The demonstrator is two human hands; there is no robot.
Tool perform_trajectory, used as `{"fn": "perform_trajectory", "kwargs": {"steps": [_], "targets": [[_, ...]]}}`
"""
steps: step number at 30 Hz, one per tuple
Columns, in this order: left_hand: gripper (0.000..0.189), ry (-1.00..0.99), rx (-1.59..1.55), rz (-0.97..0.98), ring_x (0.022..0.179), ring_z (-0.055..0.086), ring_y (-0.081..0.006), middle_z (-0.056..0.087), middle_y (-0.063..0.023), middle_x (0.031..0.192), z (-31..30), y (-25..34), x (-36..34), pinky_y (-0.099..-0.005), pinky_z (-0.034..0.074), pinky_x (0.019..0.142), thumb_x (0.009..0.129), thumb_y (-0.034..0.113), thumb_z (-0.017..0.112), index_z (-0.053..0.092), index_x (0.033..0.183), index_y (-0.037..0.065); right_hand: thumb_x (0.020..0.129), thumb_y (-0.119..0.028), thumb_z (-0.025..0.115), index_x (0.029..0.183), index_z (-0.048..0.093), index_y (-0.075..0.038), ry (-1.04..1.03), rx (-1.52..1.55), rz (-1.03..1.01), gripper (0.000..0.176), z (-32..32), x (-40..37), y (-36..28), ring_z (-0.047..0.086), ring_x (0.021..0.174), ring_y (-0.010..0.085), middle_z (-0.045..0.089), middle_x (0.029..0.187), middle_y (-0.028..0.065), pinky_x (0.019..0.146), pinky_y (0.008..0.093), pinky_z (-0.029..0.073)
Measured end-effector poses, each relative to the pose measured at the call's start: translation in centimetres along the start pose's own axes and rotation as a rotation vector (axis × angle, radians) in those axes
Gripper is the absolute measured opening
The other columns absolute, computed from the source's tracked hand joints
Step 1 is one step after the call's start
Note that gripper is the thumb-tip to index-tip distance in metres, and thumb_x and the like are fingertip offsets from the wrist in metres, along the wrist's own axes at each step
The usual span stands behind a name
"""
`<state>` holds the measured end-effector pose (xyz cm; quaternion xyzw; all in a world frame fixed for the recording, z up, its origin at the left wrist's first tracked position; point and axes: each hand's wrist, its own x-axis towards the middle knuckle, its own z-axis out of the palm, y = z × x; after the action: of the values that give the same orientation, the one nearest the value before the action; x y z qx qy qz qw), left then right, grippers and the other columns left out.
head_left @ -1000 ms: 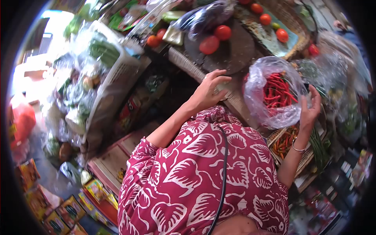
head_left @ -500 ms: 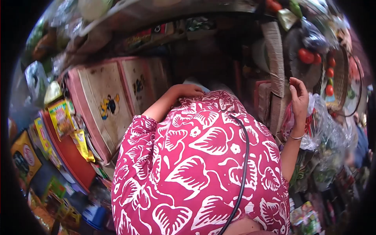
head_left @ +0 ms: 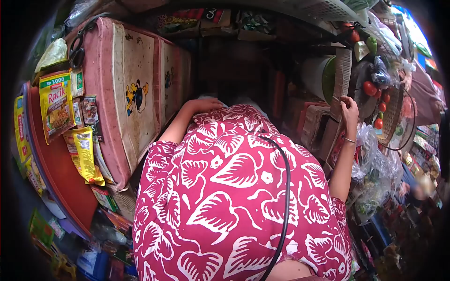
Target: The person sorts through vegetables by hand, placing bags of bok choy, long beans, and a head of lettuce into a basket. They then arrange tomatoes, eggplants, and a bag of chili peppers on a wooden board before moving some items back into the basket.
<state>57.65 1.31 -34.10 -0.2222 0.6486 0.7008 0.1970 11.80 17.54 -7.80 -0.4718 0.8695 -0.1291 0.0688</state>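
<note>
My left hand (head_left: 206, 105) lies flat at my lap, on the upper edge of the red-and-white leaf-patterned dress (head_left: 234, 173), with nothing in it. On the other side my right hand (head_left: 349, 114) is raised, wearing a bracelet at the wrist. Its fingers are bent and a little apart, the fingertips right at the edge of an upright cardboard piece (head_left: 343, 77). Beside that wrist hang clear plastic bags (head_left: 375, 161). A black cable (head_left: 287, 187) runs down the front of the dress.
To the left stands a pink-and-cream box (head_left: 140, 89) with cartoon pictures; seasoning packets (head_left: 57, 105) and scissors (head_left: 77, 49) hang near it. Tomatoes (head_left: 370, 88) and a basket (head_left: 396, 112) are at the right. Beyond them a person's sleeve (head_left: 424, 91) shows.
The view has shifted, bringing the left box and packets into clearer sight. My right hand has moved in to the cardboard edge, its fingers more bent. My left hand stays at my lap.
</note>
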Motion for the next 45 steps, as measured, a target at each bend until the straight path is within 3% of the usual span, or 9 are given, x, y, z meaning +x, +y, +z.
{"fn": "perform_trajectory", "kwargs": {"steps": [8,12,14,17,21,23,30,40,45], "targets": [[0.049,-0.042,0.038,0.041,0.118,0.045,-0.0247,0.050,-0.0129,0.125,-2.9,1.7,1.0,-0.0331,0.033,0.099,0.089,0.046,0.045,0.054,0.122,0.011,0.077,-0.013,0.057,0.089,0.065,-0.008,0.150,-0.094,-0.014,0.015,0.8,0.1,0.2,0.060,0.078,0.0270,0.060,0.084,0.0132,0.072,0.0356,0.048],[0.037,-0.014,-0.232,0.037,0.076,0.052,-0.0082,0.059,0.0005,0.083,-4.1,2.0,1.5,-0.0258,0.043,0.066,0.087,0.042,0.054,0.060,0.107,0.011,0.072,-0.009,0.052,0.081,0.066,-0.009,0.346,-0.108,-0.018,0.016,1.4,-0.6,-2.4,0.059,0.080,0.0314,0.061,0.084,0.0150,0.073,0.0415,0.048],[0.036,-0.064,-0.093,0.022,0.075,0.052,-0.0080,0.060,-0.0015,0.085,-3.6,4.6,1.1,-0.0245,0.043,0.065,0.088,0.037,0.054,0.059,0.108,0.008,0.070,-0.007,0.054,0.076,0.065,-0.010,0.351,-0.101,-0.011,0.014,1.0,-0.9,-1.4,0.058,0.075,0.0320,0.060,0.080,0.0151,0.071,0.0425,0.047],[0.043,0.167,0.159,0.121,0.102,0.055,-0.0195,0.059,-0.0126,0.113,-3.6,7.9,-0.3,-0.0318,0.043,0.088,0.087,0.030,0.055,0.052,0.120,0.003,0.070,-0.008,0.056,0.076,0.064,-0.010,0.329,-0.098,0.077,0.011,1.2,-1.7,-2.7,0.055,0.081,0.0318,0.057,0.082,0.0130,0.072,0.0421,0.046],[0.031,0.414,0.063,0.133,0.101,0.057,-0.0210,0.062,-0.0127,0.105,-3.6,19.3,-0.9,-0.0313,0.043,0.086,0.086,0.015,0.055,0.056,0.114,0.002,0.071,-0.007,0.055,0.074,0.063,-0.010,0.293,0.035,0.144,0.009,-0.3,-2.9,-1.9,0.054,0.081,0.0313,0.056,0.081,0.0125,0.073,0.0423,0.045],[0.023,0.754,0.238,0.587,0.097,0.058,-0.0204,0.063,-0.0112,0.097,-5.6,25.3,-1.1,-0.0310,0.044,0.085,0.083,0.005,0.054,0.060,0.105,0.001,0.070,-0.006,0.054,0.072,0.063,-0.009,0.329,0.119,0.109,0.009,0.4,-3.1,-2.8,0.052,0.082,0.0309,0.055,0.080,0.0124,0.076,0.0420,0.044],[0.018,1.237,0.451,0.930,0.093,0.059,-0.0225,0.063,-0.0110,0.094,-7.6,43.1,0.9,-0.0331,0.044,0.085,0.082,-0.004,0.051,0.063,0.094,0.001,0.070,-0.005,0.053,0.074,0.062,-0.008,0.367,0.376,0.128,0.010,-0.3,-3.9,-1.5,0.051,0.081,0.0301,0.055,0.079,0.0108,0.076,0.0399,0.042],[0.025,1.200,0.386,0.428,0.056,0.049,-0.0067,0.058,-0.0007,0.064,-12.9,48.0,5.5,-0.0233,0.037,0.053,0.085,0.022,0.058,0.065,0.084,-0.002,0.076,-0.012,0.058,0.099,0.060,-0.004,0.018,0.923,0.038,0.025,-3.5,-4.6,1.6,0.056,0.091,0.0248,0.059,0.094,0.0113,0.084,0.0342,0.043],[0.032,1.146,0.464,0.299,0.060,0.055,-0.0122,0.063,-0.0087,0.065,-14.9,48.0,7.2,-0.0286,0.042,0.059,0.081,0.028,0.060,0.063,0.078,-0.004,0.079,-0.011,0.056,0.102,0.059,-0.002,-0.040,0.949,-0.070,0.024,-3.2,-4.6,3.5,0.057,0.093,0.0240,0.059,0.095,0.0117,0.085,0.0326,0.044]]}}
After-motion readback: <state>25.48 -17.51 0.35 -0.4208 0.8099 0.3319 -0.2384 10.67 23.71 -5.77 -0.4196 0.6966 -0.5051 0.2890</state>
